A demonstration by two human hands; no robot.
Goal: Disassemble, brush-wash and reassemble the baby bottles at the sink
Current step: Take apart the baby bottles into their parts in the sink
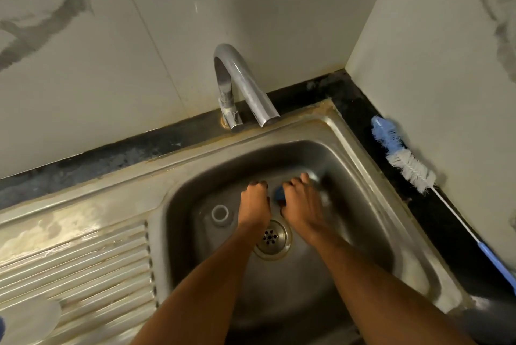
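Both our forearms reach into the steel sink (371, 177), where our left hand (255, 202) and right hand (303, 202), fingers curled, seemingly grip a blurred blue-collared clear bottle (280, 194); we should brace the body and twist squarely.

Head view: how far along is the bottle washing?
Early. Both hands are in the sink: the right hand grips a blurred bottle with a blue ring; the left hand is at that ring. A clear part lies in the basin. The brush lies unused on the counter; the tap is dry. Scrubbing, rinsing and reassembly remain.
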